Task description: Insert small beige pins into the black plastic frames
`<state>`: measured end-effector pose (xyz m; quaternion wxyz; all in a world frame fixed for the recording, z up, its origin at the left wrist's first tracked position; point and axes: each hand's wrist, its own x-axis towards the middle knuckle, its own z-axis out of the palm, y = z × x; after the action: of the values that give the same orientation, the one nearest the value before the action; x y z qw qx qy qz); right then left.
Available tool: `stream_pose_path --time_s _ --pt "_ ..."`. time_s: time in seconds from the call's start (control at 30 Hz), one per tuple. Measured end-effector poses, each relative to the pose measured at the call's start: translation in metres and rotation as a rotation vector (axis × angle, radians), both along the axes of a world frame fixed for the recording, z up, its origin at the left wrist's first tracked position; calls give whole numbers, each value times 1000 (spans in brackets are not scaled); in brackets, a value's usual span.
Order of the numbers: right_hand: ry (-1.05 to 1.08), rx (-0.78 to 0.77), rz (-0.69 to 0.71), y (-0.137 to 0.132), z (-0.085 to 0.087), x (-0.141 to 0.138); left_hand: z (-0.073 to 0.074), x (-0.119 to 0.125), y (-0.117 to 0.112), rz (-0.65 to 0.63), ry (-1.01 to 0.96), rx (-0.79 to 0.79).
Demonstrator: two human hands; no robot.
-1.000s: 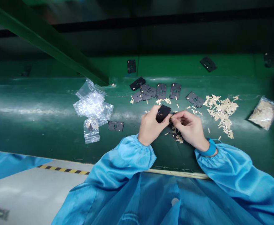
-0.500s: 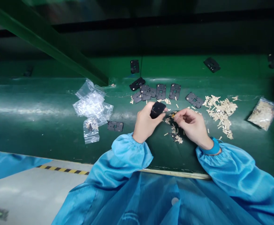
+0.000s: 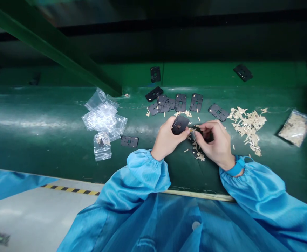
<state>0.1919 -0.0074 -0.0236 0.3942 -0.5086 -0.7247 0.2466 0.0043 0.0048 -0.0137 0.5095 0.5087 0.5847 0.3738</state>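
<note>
Left hand (image 3: 166,140) grips a black plate (image 3: 180,124) above the green table (image 3: 50,140), fingers clenched on it. Right hand (image 3: 215,143) pinches a small tan strip (image 3: 191,130) against the plate's edge. More black plates (image 3: 179,102), tan scraps (image 3: 248,124), and clear bags (image 3: 102,119) lie around.

L hand (image 3: 166,138) fwd of chest, fingers + thumb curled in a pinch, wrist straight. R hand (image 3: 216,141) close beside — fingertips almost meeting L's, also curled tight. Both forearms angle inward, elbows out wide.
</note>
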Motion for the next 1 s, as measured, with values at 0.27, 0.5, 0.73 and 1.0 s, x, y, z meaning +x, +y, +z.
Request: stream_pose_path --time_s 0.27,0.5,0.73,1.0 --pt "-79 126 116 -2 -3 -2 1 3 -3 -15 -3 17" --pt "-104 -20 -29 5 2 7 -1 3 -5 -2 110 82" --pt "-286 -18 -184 32 4 48 -6 -11 -9 -54 455 495" --pt "418 -726 166 13 19 20 -5 -12 -10 -103 358 700"
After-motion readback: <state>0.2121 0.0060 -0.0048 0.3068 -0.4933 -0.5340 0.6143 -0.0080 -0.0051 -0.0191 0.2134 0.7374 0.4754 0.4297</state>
